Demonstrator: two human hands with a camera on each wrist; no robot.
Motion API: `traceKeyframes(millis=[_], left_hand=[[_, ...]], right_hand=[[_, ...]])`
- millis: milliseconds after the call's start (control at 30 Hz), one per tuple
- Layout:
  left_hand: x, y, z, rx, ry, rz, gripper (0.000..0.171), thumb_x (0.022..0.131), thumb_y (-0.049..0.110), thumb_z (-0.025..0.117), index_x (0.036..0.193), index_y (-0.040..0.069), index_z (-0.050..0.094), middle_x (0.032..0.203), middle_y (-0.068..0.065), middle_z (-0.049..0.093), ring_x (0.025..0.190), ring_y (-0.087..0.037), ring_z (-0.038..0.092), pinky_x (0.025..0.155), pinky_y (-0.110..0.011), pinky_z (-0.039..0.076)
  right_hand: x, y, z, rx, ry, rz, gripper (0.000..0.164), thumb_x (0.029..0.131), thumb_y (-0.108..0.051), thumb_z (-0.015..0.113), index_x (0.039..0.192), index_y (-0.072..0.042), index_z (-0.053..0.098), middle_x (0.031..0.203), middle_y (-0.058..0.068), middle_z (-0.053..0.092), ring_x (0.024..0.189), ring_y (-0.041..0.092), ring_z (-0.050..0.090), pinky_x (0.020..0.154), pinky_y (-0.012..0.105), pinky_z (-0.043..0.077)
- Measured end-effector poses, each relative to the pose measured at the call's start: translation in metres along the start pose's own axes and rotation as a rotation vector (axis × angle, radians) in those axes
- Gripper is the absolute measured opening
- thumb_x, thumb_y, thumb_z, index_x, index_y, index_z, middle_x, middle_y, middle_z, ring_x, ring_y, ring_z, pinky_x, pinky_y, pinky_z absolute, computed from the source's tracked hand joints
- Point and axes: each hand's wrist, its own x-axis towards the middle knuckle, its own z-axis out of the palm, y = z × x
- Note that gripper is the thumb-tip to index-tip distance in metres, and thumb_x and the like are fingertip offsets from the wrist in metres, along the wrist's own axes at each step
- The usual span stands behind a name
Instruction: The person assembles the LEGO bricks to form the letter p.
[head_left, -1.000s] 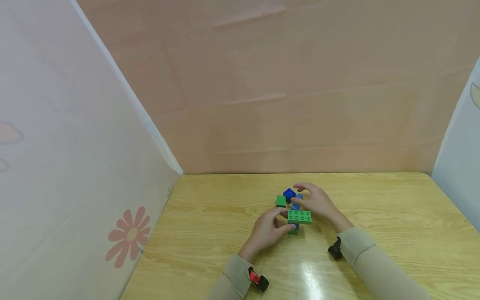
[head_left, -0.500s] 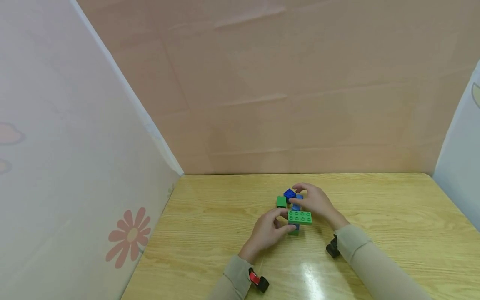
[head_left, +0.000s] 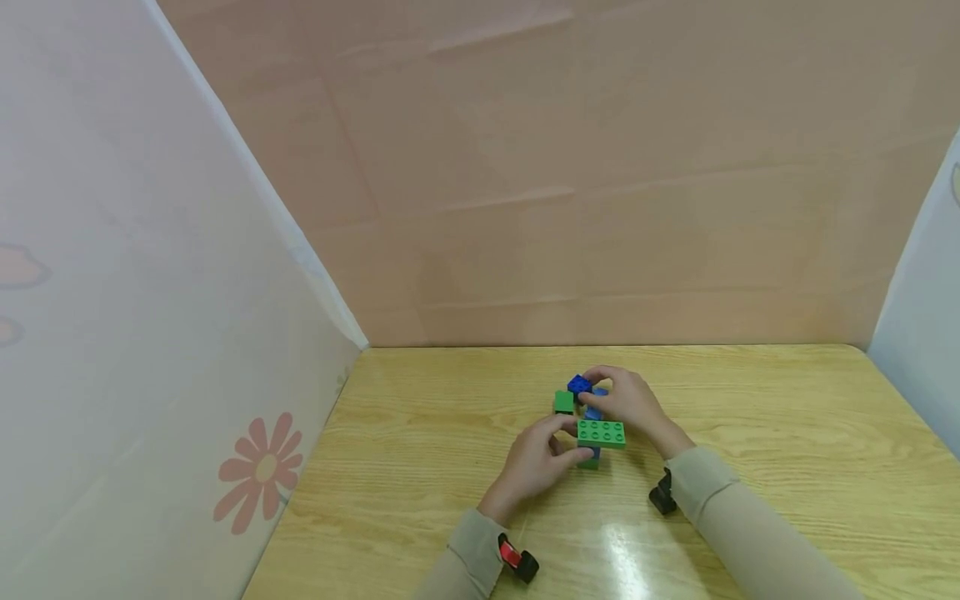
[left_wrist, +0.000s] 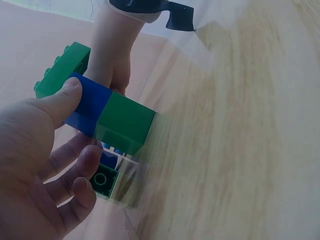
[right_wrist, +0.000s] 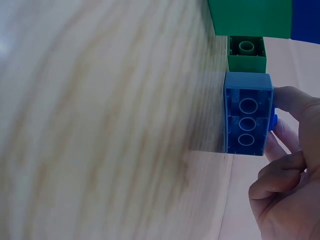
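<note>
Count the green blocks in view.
3: the long block topping the stack, the lower block at the stack's bottom, and the loose block beyond it. Others may be hidden.

Between your forearms (head_left: 757, 533), the tabletop (head_left: 570, 533) leaves you a way up to the brick stack (left_wrist: 100, 110) in your left hand (head_left: 534, 458). Beyond, a light blue brick (right_wrist: 247, 82) blocks your straight run to the dark blue brick (head_left: 579, 384) at your right hand (head_left: 628, 402); a small green brick (head_left: 564, 402) bars its near left. Behind, you have room up to the backdrop (head_left: 600, 312).
</note>
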Motion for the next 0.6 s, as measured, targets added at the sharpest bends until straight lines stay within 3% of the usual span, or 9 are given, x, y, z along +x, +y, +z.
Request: traceKeyframes(millis=[200, 300, 433, 600], left_hand=[[-0.0001, 0.0001, -0.0004, 0.002, -0.002, -0.004, 0.041, 0.096, 0.046, 0.074, 0.132, 0.03, 0.066, 0.113, 0.017, 0.065, 0.078, 0.0, 0.061, 0.068, -0.022, 0.053], [-0.0003, 0.0002, -0.0009, -0.002, -0.005, -0.011, 0.04, 0.096, 0.045, 0.074, 0.132, 0.031, 0.066, 0.112, 0.018, 0.065, 0.078, -0.001, 0.061, 0.068, -0.022, 0.053], [-0.0005, 0.0001, -0.0014, -0.002, -0.009, -0.017, 0.04, 0.096, 0.045, 0.074, 0.133, 0.031, 0.065, 0.112, 0.018, 0.065, 0.078, -0.001, 0.061, 0.068, -0.022, 0.053], [-0.0001, 0.0011, -0.0015, 0.006, -0.008, -0.009, 0.04, 0.096, 0.045, 0.074, 0.132, 0.03, 0.066, 0.112, 0.017, 0.065, 0.078, 0.0, 0.061, 0.068, -0.021, 0.053]], right_hand=[[-0.0028, -0.0022, -0.0011, 0.008, 0.034, 0.009, 0.036, 0.096, -0.033, 0.077, 0.125, -0.013, 0.072, 0.118, 0.009, 0.073, 0.103, 0.03, 0.067, 0.088, 0.054, 0.053], [-0.0039, -0.0043, -0.0016, 0.025, 0.044, 0.011, 0.038, 0.095, -0.032, 0.078, 0.126, -0.012, 0.071, 0.119, 0.012, 0.072, 0.078, 0.022, 0.065, 0.076, 0.045, 0.053], [-0.0049, -0.007, -0.0027, 0.048, 0.042, 0.011, 0.04, 0.095, -0.031, 0.078, 0.128, -0.01, 0.07, 0.123, 0.015, 0.071, 0.053, 0.017, 0.05, 0.061, 0.036, 0.047], [-0.0084, -0.0099, -0.0065, 0.044, 0.055, -0.009, 0.041, 0.095, -0.033, 0.078, 0.128, -0.009, 0.07, 0.126, 0.015, 0.07, 0.066, 0.02, 0.06, 0.066, 0.04, 0.052]])
